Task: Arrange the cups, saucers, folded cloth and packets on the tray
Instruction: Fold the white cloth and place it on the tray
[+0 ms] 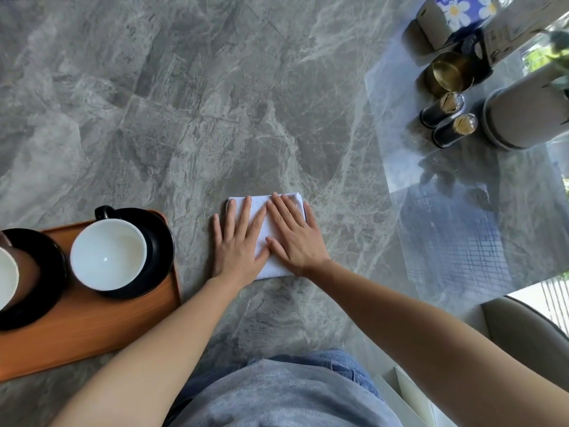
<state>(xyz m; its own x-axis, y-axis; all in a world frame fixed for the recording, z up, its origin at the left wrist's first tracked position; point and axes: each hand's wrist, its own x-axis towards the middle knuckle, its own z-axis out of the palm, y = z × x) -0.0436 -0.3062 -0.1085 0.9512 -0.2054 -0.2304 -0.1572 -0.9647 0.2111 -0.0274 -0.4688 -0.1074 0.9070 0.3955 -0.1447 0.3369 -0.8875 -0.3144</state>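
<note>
A white folded cloth [264,223] lies on the grey marble table, just right of the tray. My left hand [236,245] and my right hand [294,237] both rest flat on it, fingers spread, holding nothing. The orange tray [92,331] sits at the left edge. On it stands a black cup with a white inside [107,252] on a black saucer [161,241]. A second cup [7,277] on a black saucer [46,272] is cut off at the left. No packets are in view.
At the far right stand a brass cup [450,72], two toothpick holders [443,109] [455,129], a tissue box [455,13] and a pale plant pot [523,115]. A chair [523,331] shows at lower right.
</note>
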